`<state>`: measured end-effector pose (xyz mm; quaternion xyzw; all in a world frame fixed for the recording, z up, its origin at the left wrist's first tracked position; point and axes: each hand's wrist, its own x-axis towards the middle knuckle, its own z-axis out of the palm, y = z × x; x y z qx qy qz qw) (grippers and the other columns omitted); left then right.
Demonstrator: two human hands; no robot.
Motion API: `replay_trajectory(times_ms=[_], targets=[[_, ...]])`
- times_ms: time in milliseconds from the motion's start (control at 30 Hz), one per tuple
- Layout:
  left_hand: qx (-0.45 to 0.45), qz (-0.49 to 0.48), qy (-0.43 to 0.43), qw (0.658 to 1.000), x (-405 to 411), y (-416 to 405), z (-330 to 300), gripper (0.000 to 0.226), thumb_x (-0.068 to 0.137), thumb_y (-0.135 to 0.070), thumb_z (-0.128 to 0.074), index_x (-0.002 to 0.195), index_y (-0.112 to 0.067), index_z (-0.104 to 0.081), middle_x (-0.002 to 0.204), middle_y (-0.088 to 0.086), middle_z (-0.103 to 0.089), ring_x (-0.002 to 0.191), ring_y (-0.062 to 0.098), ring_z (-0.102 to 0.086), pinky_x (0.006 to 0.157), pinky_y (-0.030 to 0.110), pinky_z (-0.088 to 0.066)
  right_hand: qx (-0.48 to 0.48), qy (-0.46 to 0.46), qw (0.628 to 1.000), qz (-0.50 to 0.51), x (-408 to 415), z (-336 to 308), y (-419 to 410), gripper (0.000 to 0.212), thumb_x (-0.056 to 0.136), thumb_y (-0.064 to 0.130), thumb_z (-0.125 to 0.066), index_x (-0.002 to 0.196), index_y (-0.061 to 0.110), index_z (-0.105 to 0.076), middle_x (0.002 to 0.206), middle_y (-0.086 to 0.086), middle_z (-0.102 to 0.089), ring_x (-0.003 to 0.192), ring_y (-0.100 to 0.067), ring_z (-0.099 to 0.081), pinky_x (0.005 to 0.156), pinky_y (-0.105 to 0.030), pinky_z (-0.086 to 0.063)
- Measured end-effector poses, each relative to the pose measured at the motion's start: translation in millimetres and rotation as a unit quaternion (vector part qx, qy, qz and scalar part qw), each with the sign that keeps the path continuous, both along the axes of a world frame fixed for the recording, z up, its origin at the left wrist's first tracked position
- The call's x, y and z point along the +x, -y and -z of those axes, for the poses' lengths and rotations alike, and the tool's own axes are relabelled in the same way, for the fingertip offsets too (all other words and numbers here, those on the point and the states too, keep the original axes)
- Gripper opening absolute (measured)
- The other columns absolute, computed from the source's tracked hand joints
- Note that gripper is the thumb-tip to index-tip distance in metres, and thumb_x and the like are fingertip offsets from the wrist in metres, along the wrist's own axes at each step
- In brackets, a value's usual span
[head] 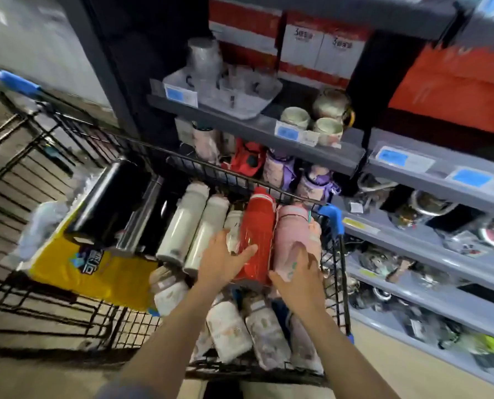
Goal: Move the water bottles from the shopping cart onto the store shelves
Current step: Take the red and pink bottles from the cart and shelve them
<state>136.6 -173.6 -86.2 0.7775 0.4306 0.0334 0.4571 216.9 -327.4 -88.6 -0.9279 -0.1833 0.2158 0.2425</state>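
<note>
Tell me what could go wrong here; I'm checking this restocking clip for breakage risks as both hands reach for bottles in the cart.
1. The left hand only partly wraps the red bottle, whose wrap looks glossy; the grip may slip.
2. The right hand lies on the pink bottle, packed tight against the red one; lifting either could roll its neighbours.
3. The cart's wire rim stands between the bottles and the shelf; a bottle could catch on it.

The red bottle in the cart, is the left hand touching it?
Touching. The head view shows the left hand on the red bottle, thumb laid across its lower body, while the bottle lies in the shopping cart.
</note>
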Motion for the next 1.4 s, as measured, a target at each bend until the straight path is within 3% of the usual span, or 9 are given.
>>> replay_trajectory(times_ms=[300,467,633,767,867,967,1133,1267,1400], targets=[[0.049,0.035,-0.077,0.995,65,-4,23,0.119,0.059,-0.068,-0.076,0.150,-0.021,-0.015,0.143,0.012,-0.037,0.125,0.032,-0.047,0.096,0.039,-0.043,-0.042,-0.005,0.999,0.019,-1,10,-8,0.089,0.075,0.024,-0.067,0.147,0.023,-0.014,0.140,-0.010,-0.028,0.116,-0.038,-0.046,0.089,-0.041,-0.044],[0.004,0.035,-0.057,0.998,62,-12,29,0.110,0.052,-0.066,-0.070,0.146,-0.029,-0.027,0.133,0.007,-0.048,0.116,0.029,-0.054,0.095,0.039,-0.047,-0.039,0.001,0.999,0.031,-2,15,-9,0.093,0.071,0.025,-0.070,0.145,0.024,-0.015,0.139,-0.011,-0.029,0.116,-0.038,-0.046,0.089,-0.044,-0.048],[-0.087,0.013,0.071,0.994,47,-24,22,0.081,0.054,-0.051,-0.079,0.126,-0.031,-0.048,0.109,-0.002,-0.063,0.094,0.018,-0.064,0.084,0.035,-0.052,-0.039,0.021,0.998,0.034,-1,17,-10,0.088,0.075,0.034,-0.068,0.146,0.023,-0.016,0.138,-0.011,-0.031,0.115,-0.037,-0.047,0.088,-0.042,-0.048],[-0.212,-0.044,0.139,0.966,24,-33,11,0.053,0.071,-0.024,-0.083,0.113,-0.031,-0.051,0.104,0.001,-0.067,0.085,0.019,-0.067,0.074,0.037,-0.056,-0.049,0.010,0.998,0.042,3,17,-7,0.095,0.074,0.041,-0.072,0.147,0.025,-0.014,0.141,-0.010,-0.029,0.119,-0.033,-0.044,0.088,-0.037,-0.045],[-0.299,-0.081,0.170,0.935,-8,-45,-1,0.050,0.080,-0.018,-0.074,0.124,-0.024,-0.049,0.107,0.006,-0.064,0.088,0.027,-0.066,0.067,0.036,-0.054,-0.035,-0.047,0.996,0.062,14,13,-7,0.115,0.063,0.055,-0.079,0.149,0.028,-0.007,0.146,-0.012,-0.026,0.130,-0.035,-0.036,0.100,-0.044,-0.042],[-0.362,-0.106,0.190,0.906,-47,-59,-13,0.061,0.069,-0.033,-0.076,0.124,-0.027,-0.051,0.109,0.012,-0.065,0.090,0.033,-0.067,0.067,0.042,-0.056,-0.027,-0.068,0.993,0.095,28,12,-18,0.123,0.056,0.078,-0.069,0.148,0.025,-0.008,0.146,-0.012,-0.033,0.132,-0.036,-0.037,0.105,-0.048,-0.036],[-0.401,-0.130,0.246,0.873,-83,-63,-24,0.056,0.066,-0.043,-0.074,0.114,-0.020,-0.053,0.086,0.010,-0.072,0.069,0.028,-0.071,0.053,0.038,-0.057,-0.042,-0.052,0.984,0.166,39,22,-38,0.104,0.060,0.071,-0.071,0.134,0.013,-0.028,0.125,-0.014,-0.048,0.113,-0.034,-0.049,0.082,-0.036,-0.040],[-0.364,-0.120,0.229,0.895,-88,-62,-25,0.107,0.025,-0.062,-0.089,0.118,-0.026,-0.051,0.096,0.010,-0.070,0.073,0.026,-0.073,0.054,0.036,-0.057,-0.022,-0.028,0.981,0.190,34,27,-40,0.093,0.064,0.061,-0.075,0.130,0.012,-0.031,0.123,-0.016,-0.050,0.113,-0.035,-0.048,0.077,-0.035,-0.033],[-0.345,-0.104,0.217,0.907,-91,-59,-23,0.091,0.038,-0.043,-0.083,0.121,-0.029,-0.049,0.103,0.012,-0.066,0.072,0.023,-0.073,0.053,0.031,-0.056,-0.024,-0.009,0.979,0.201,30,25,-45,0.091,0.065,0.057,-0.076,0.129,0.012,-0.030,0.121,-0.017,-0.053,0.112,-0.038,-0.051,0.082,-0.040,-0.042]])
